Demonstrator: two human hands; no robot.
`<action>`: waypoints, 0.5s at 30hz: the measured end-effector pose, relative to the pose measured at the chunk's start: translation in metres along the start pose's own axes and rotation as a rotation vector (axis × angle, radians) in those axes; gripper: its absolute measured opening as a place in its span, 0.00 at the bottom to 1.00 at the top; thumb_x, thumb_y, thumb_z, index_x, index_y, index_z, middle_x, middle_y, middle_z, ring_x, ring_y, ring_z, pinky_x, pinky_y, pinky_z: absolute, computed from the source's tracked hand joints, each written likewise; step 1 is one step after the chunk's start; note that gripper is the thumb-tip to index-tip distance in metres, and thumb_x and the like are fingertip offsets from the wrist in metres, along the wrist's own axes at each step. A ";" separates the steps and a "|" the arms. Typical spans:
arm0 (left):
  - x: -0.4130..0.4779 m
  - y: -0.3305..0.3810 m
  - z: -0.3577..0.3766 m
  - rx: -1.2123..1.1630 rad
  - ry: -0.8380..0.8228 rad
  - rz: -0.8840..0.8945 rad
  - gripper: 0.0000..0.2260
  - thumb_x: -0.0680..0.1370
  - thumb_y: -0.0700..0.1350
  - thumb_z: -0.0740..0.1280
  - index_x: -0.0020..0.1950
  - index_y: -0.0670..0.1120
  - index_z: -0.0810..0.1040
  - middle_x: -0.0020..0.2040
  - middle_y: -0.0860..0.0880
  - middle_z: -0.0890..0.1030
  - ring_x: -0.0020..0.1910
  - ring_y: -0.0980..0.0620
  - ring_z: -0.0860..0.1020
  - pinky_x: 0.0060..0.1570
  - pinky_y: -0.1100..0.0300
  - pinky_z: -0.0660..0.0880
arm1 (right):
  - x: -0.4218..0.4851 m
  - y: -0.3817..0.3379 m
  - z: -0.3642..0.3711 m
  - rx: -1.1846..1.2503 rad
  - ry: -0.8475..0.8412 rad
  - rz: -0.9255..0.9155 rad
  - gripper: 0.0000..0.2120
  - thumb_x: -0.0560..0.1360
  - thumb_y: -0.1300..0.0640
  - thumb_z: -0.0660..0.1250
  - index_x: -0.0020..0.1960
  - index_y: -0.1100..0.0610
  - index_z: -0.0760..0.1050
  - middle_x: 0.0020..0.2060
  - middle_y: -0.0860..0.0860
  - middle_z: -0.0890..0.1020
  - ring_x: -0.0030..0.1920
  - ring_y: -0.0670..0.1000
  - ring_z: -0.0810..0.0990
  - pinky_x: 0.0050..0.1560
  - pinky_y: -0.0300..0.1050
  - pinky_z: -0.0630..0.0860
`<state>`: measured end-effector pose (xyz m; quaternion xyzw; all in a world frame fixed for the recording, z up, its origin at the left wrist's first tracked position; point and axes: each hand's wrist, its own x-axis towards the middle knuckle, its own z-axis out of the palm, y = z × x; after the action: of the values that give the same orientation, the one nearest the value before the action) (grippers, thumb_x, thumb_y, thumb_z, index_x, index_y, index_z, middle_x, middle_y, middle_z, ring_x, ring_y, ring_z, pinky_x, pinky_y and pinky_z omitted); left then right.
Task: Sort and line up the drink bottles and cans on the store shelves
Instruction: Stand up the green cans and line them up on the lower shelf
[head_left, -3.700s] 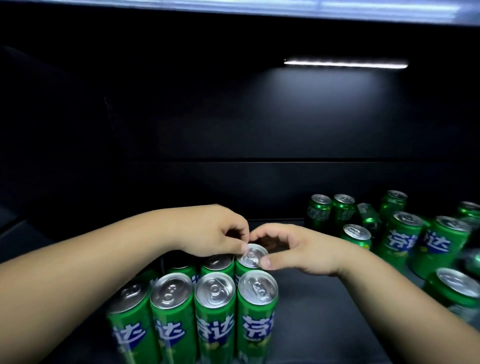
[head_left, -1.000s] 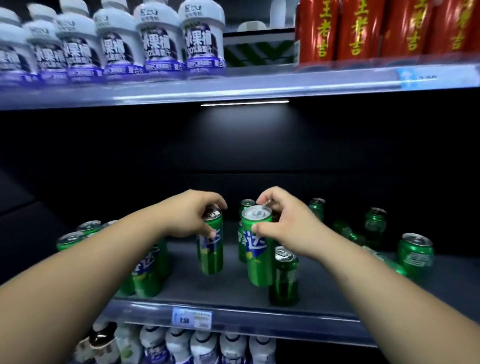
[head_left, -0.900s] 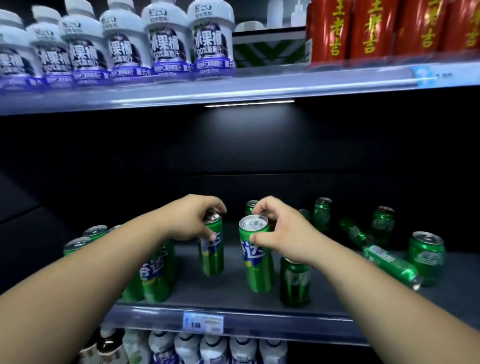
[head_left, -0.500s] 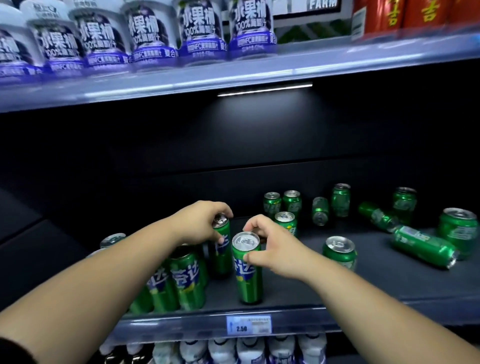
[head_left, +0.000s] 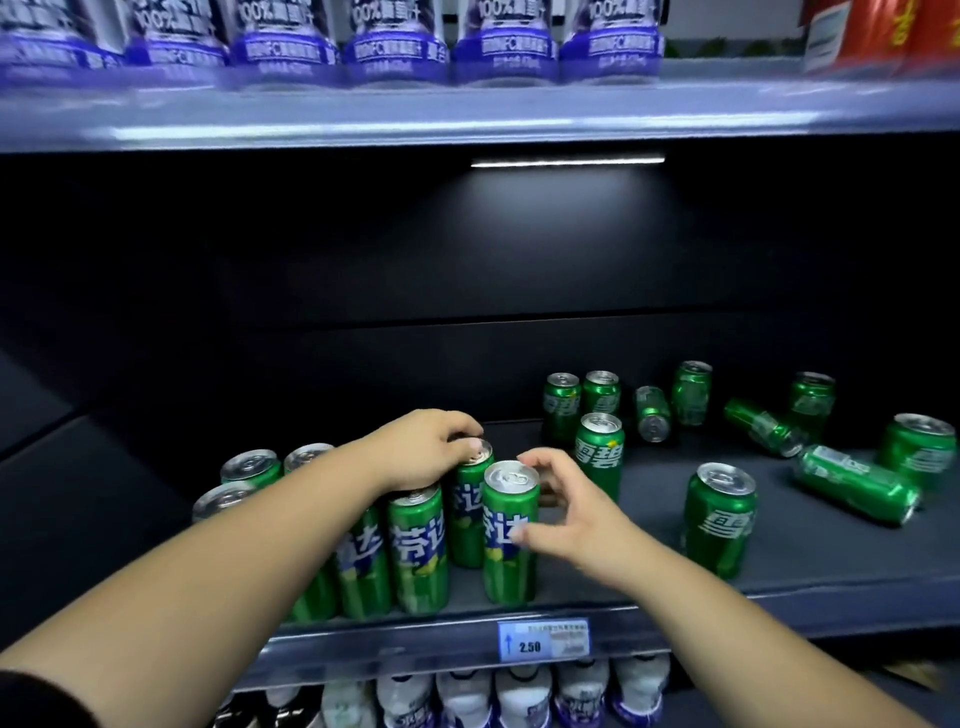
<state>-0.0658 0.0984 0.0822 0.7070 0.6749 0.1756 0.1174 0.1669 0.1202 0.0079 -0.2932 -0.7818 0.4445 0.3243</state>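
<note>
The right hand (head_left: 566, 514) has loosened from the tall green metal can (head_left: 511, 556), fingers spread (thumb touching). At ten o'clock, the left hand (head_left: 431, 449) clutches a neighbouring green can (head_left: 467, 530) by its top.

Dim shelf bay, lit by an overhead strip light (head_left: 567, 161); top edge blurred.

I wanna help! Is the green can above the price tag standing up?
Upright: the slim green can stands on its base, silver top upward.
</note>
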 end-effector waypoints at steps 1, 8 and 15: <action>0.001 -0.004 0.002 0.006 0.015 -0.027 0.13 0.79 0.59 0.63 0.60 0.58 0.80 0.56 0.57 0.83 0.56 0.56 0.79 0.61 0.53 0.75 | -0.003 0.010 0.002 0.001 0.000 0.049 0.37 0.60 0.47 0.82 0.64 0.45 0.68 0.57 0.48 0.82 0.58 0.46 0.81 0.64 0.46 0.76; 0.005 -0.004 0.005 -0.028 -0.015 -0.076 0.11 0.81 0.57 0.60 0.56 0.58 0.81 0.54 0.58 0.83 0.56 0.55 0.79 0.62 0.52 0.74 | -0.008 0.039 0.031 -0.112 0.001 0.238 0.20 0.65 0.54 0.81 0.51 0.52 0.75 0.49 0.49 0.84 0.45 0.42 0.80 0.50 0.40 0.79; 0.004 -0.004 0.007 0.002 0.008 -0.086 0.11 0.81 0.57 0.59 0.55 0.58 0.80 0.53 0.58 0.83 0.55 0.54 0.79 0.60 0.51 0.75 | -0.012 0.036 0.055 -0.257 0.006 0.168 0.30 0.61 0.39 0.77 0.59 0.43 0.71 0.53 0.41 0.80 0.51 0.41 0.80 0.54 0.42 0.79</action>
<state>-0.0662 0.1034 0.0744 0.6769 0.7052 0.1727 0.1215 0.1387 0.0991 -0.0489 -0.3981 -0.8041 0.3652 0.2482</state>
